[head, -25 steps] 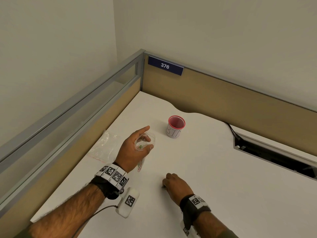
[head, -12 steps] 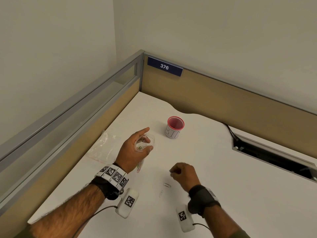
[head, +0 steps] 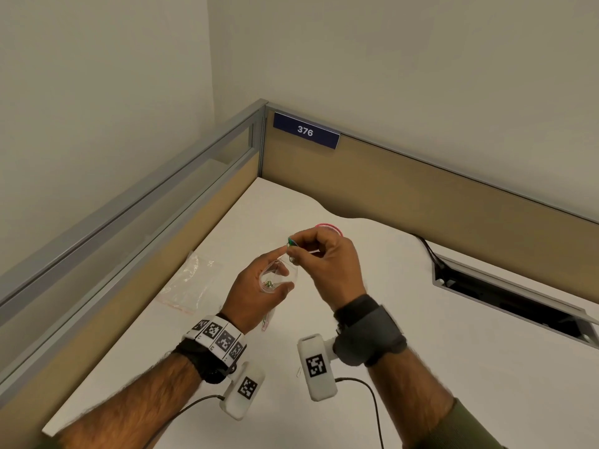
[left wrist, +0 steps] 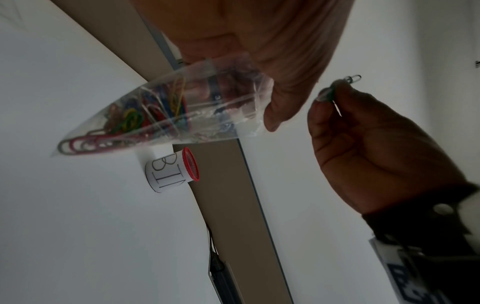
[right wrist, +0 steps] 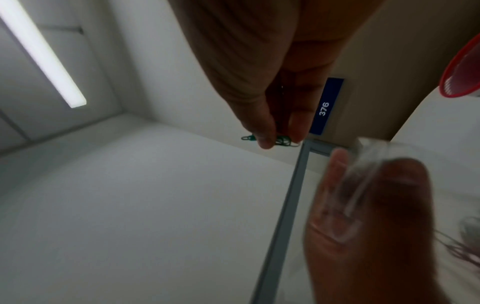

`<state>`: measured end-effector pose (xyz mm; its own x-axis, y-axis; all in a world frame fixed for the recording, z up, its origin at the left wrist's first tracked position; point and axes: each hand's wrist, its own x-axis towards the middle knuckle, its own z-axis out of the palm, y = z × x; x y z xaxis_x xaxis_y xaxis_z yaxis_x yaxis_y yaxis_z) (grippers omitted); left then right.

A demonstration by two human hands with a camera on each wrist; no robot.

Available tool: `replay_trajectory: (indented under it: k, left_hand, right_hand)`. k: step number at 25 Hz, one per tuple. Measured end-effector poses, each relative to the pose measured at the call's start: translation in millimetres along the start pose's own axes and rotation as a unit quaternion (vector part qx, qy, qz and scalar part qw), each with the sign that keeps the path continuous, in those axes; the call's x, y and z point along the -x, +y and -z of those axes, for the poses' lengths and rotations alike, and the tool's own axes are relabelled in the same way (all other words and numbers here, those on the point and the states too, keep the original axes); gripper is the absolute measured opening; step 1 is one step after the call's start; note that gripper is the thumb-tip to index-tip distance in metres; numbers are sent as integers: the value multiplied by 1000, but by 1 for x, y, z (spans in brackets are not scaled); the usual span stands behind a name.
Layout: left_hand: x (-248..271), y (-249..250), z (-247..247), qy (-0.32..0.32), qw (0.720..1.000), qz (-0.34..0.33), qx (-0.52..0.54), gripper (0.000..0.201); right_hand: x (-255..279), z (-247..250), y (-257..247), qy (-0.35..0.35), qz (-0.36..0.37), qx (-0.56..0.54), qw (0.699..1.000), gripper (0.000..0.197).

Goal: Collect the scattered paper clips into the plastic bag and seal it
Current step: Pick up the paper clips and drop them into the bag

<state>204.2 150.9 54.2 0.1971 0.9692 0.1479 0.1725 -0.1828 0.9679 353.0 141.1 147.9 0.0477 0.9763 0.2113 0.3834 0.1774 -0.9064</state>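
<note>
My left hand point(head: 259, 286) holds a clear plastic bag point(head: 278, 280) above the white desk, its mouth held wide by thumb and fingers. In the left wrist view the bag point(left wrist: 161, 111) hangs with several coloured paper clips point(left wrist: 130, 121) inside. My right hand point(head: 324, 264) is raised just above the bag's mouth and pinches a few paper clips point(head: 292, 243), green and silver, between thumb and fingertips. The right wrist view shows the green paper clips point(right wrist: 279, 140) at my fingertips. One silver paper clip point(head: 299, 372) lies on the desk by my right wrist camera.
A white cup point(left wrist: 168, 174) with a red rim, marked BIN, stands on the desk beyond my hands. Another clear plastic bag point(head: 191, 280) lies flat at the left by the partition. A cable slot point(head: 505, 296) opens in the desk at the right. A sign point(head: 306, 130) reads 376.
My right hand picked clips off the desk in front and rose up and left to the bag's mouth. The left hand kept holding the bag in place.
</note>
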Motion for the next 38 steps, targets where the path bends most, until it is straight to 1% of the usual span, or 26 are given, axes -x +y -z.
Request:
replay_trajectory:
  k: [3, 5, 7, 9, 11, 13, 14, 16, 17, 19, 20, 21, 23, 25, 28, 31, 33, 35, 36, 38]
  left_hand:
    - [-1, 4, -2, 0, 999, -11, 44, 53]
    - [-3, 3, -3, -11, 997, -21, 70, 58]
    - [-3, -2, -2, -14, 998, -23, 56, 63]
    - [-3, -5, -2, -14, 999, -29, 38, 66]
    - [-2, -6, -2, -13, 999, -30, 21, 65]
    - [0, -4, -1, -11, 1000, -21, 18, 64]
    - [0, -3, 1, -8, 1000, -17, 19, 64]
    - [0, -4, 5, -3, 1000, -14, 19, 64]
    - [1, -5, 7, -1, 1000, -12, 22, 64]
    - [2, -6, 9, 5, 1000, -11, 26, 63]
    - [2, -6, 9, 7, 1000, -11, 26, 63]
    - [3, -7, 9, 6, 1000, -11, 25, 63]
    - [4, -9, 9, 5, 1000, -9, 25, 63]
    - [6, -9, 7, 5, 1000, -10, 28, 63]
    - [6, -5, 6, 6, 999, -11, 32, 63]
    - [5, -4, 9, 10, 999, -13, 30, 63]
    - [4, -4, 10, 14, 999, -11, 29, 63]
    - [5, -3, 9, 13, 1000, -8, 26, 63]
    - [5, -2, 8, 11, 1000, -8, 26, 63]
    - [5, -3, 6, 8, 1000, -10, 24, 63]
  right_hand:
    - [6, -16, 9, -31, 0, 55, 998, 10]
    - [12, -20, 16, -55, 21, 105, 993, 10]
    - [15, -20, 16, -67, 43, 148, 986, 9]
    - [18, -15, 12, -52, 64, 149, 985, 9]
    - [18, -6, 10, -17, 92, 132, 987, 9]
    - [17, 7, 21, 14, 90, 140, 986, 9]
    - [17, 14, 35, 18, 65, 157, 985, 10]
    - [22, 25, 78, -2, -30, 204, 979, 11]
    - [30, 28, 104, -30, -80, 243, 966, 13]
    - [51, 29, 150, -109, -154, 326, 926, 19]
    - [63, 26, 167, -143, -174, 347, 910, 22]
    - [73, 21, 179, -167, -185, 356, 901, 26]
    - [87, 7, 193, -207, -179, 374, 886, 31]
    - [96, -10, 194, -234, -152, 399, 873, 33]
    - [104, -23, 191, -254, -123, 387, 878, 26]
    - [111, -20, 192, -263, -105, 368, 886, 19]
    - [113, -16, 191, -280, -98, 374, 879, 18]
    - [114, -16, 189, -303, -92, 387, 866, 22]
    - [114, -16, 189, -305, -90, 395, 862, 23]
    - [114, -20, 187, -290, -84, 403, 864, 21]
